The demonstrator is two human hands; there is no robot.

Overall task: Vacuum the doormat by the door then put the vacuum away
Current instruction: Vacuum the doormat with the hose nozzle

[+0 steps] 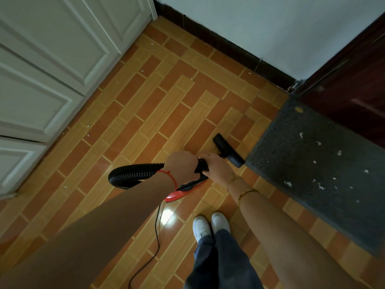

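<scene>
left hand (181, 166) closed around the one black hose (133, 174); right hand (217, 167) gripping the one nozzle tube (228, 150) beside one doormat (312, 163); two white shoes (210, 225).

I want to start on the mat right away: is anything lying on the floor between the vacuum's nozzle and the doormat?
Nothing visible. The black nozzle sits on bare floor tiles, just short of the near edge of the dark doormat, with only a narrow strip of tile between them. The white scraps lie on the mat itself.
</scene>
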